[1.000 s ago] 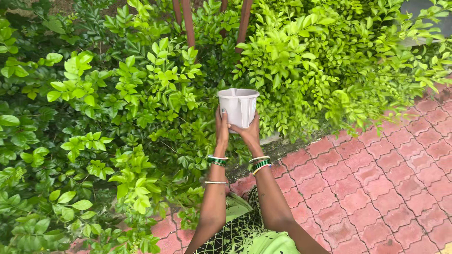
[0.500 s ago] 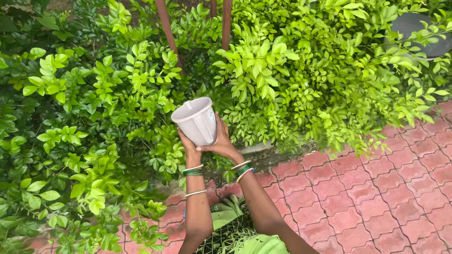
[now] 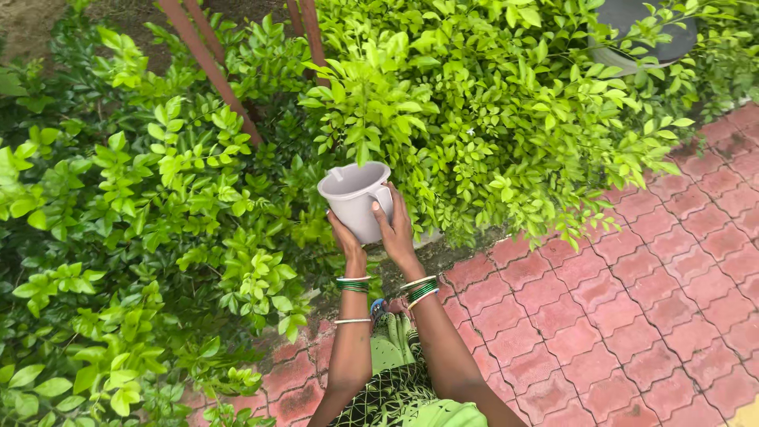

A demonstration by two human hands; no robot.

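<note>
Both hands cupped the pale plastic jug [image 3: 357, 199]: left hand [image 3: 346, 237] pressed under its base, right hand [image 3: 397, 229] wrapped round the side by the handle. I held it tipped leftward over the leafy green bushes [image 3: 237, 182], at the edge of the red paving [image 3: 632, 300]. Done well, I judged, meant a firm two-handed grip and the spout aimed low at the roots.

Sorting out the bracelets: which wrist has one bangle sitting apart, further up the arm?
The left hand: a thin silver bangle sits alone below its green bangles.
</note>
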